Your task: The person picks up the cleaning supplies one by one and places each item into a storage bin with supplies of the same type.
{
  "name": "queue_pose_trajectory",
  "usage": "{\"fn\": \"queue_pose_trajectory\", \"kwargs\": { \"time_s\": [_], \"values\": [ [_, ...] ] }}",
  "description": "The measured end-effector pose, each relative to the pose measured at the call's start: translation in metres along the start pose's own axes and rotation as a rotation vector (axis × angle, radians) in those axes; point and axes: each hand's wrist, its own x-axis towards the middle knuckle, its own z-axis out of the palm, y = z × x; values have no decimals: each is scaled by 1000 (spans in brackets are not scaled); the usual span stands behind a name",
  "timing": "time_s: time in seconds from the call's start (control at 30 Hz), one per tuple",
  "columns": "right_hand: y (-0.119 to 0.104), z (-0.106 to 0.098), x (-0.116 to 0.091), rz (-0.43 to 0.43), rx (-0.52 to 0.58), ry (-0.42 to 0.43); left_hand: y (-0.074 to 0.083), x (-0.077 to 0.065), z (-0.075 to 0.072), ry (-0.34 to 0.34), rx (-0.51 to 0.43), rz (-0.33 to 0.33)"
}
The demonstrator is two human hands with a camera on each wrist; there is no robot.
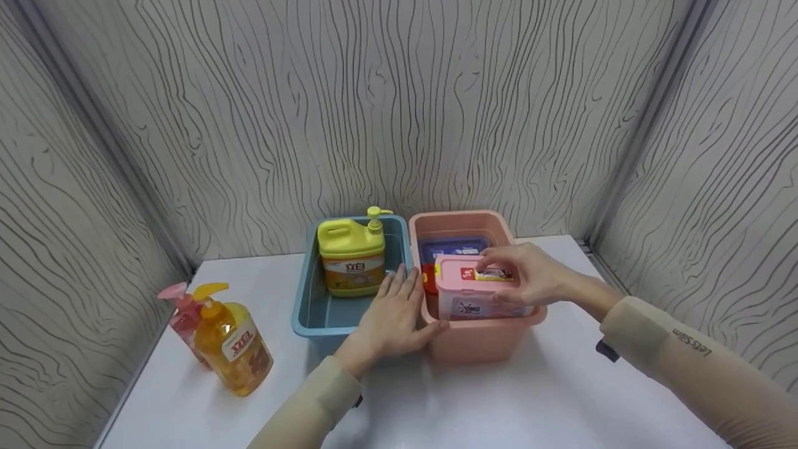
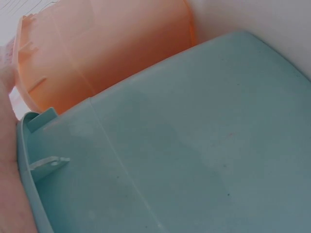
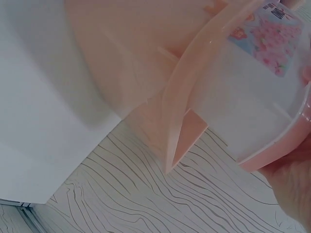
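My right hand [image 1: 527, 271] grips a pink-lidded laundry detergent box [image 1: 458, 282] by its lid. The box sits tilted, partly inside the pink bin [image 1: 486, 343], and in the right wrist view its clear wall [image 3: 238, 92] shows beside the bin's rim [image 3: 182, 87]. My left hand [image 1: 389, 318] lies with fingers straight across the adjoining rims of the blue bin [image 1: 300, 305] and the pink bin. Behind the detergent box, a dark blue-lidded box [image 1: 455, 246] stands in the pink bin, with something red partly hidden beside it.
Inside the blue bin stands a yellow pump jug [image 1: 352, 255]. To the left on the white table [image 1: 399, 411] are an orange pump bottle [image 1: 234, 349] and a pink pump bottle [image 1: 184, 315] partly behind it. Wood-patterned panels [image 1: 399, 106] enclose the table at back and sides.
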Motion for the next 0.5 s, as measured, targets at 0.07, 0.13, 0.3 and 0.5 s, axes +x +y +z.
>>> {"fn": "queue_pose_trajectory", "kwargs": {
  "time_s": [0.07, 0.13, 0.3, 0.5],
  "values": [
    [0, 1, 0, 9, -5, -8, 0, 0, 0, 0, 3, -2],
    [0, 1, 1, 9, -10, -12, 0, -1, 0, -4, 8, -3],
    [2, 4, 2, -22, -21, -17, 1, 0, -1, -17, 6, -4],
    [5, 6, 2, -18, -14, -32, 1, 1, -1, -27, 6, -10]
  ]
}}
